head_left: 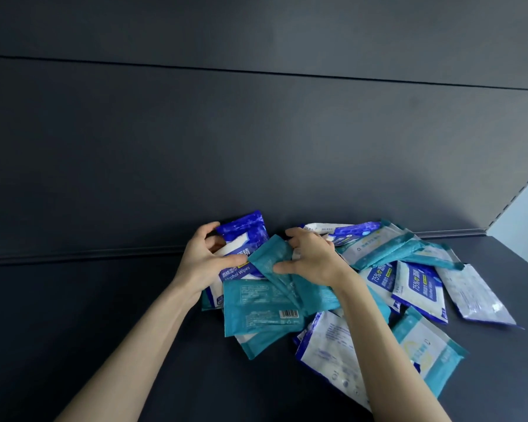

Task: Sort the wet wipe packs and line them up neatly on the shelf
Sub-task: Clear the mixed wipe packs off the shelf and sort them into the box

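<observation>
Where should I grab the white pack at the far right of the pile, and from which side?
Pinch the white pack by its sealed end nearest you, coming from the right over the bare shelf. It lies flat, and its right side and near end look free. Its left edge meets the other packs, so a grab from that side would probably disturb them.

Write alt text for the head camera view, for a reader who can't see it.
Two bare hands work at a loose pile of blue and teal wipe packs on a dark shelf: the left hand grips a blue pack, the right hand pinches a teal pack. More packs lie overlapping to the right.
</observation>
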{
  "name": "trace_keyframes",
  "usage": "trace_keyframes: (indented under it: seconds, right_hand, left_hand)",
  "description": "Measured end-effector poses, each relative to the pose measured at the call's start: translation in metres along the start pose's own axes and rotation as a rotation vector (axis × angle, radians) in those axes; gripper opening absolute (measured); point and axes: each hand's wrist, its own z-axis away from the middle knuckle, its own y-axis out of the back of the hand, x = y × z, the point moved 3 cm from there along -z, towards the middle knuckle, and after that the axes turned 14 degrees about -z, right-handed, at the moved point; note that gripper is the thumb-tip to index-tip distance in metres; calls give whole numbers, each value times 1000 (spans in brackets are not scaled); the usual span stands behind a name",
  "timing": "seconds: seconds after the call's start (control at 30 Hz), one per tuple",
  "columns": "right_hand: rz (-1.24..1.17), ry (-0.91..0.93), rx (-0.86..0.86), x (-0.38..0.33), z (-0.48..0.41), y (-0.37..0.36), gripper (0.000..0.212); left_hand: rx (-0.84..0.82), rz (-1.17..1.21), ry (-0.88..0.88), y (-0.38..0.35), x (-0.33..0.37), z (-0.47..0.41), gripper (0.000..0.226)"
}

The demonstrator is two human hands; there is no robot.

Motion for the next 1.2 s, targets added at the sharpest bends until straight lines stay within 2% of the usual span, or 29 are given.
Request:
trace_keyframes:
  seconds: [0.17, 0.3, 0.4, 0.47, 0.53, 0.63, 0.8, 0.97, 1.13, 1.2]
  right_hand:
    - [-334, 93, 147, -11, -6, 0, 52]
    - [-522, 194, 145, -38, -10, -4, 46]
    - [-607, 186, 78, -52, -18, -13, 52]
    - [-721, 109, -28, -54, -20, -21, 42]
    - [-839, 35, -95, -52, -18, -30, 37]
    - [-897, 34, 64, -41, -16, -37, 36]
    - [-790, 21, 294, -14, -12, -36, 32]
    - [-666, -4, 277, -8, -9, -40, 33]
    - [-655, -2, 262, -7, -9, -46, 34]
    - [-676, 12, 257, -8, -8, -49, 32]
  left_hand:
    - [26, 116, -52, 21, 2, 7, 37]
    - [40, 170, -117, 39, 6, 8, 22]
    - [55, 219, -165, 52, 10, 9, 27]
    - [58, 232, -156, 56, 10, 9, 32]
    - [49, 206, -113, 53, 6, 12, 26]
    - [94, 57, -54, 46, -5, 15, 21]
    - [106, -188, 50, 37, -22, 17, 38]
    - [14, -138, 148, 29, -24, 12, 27]
    - [-18, 27, 284, 34, -28, 6, 39]
    - [-107, 15, 269, 35, -25, 10, 24]
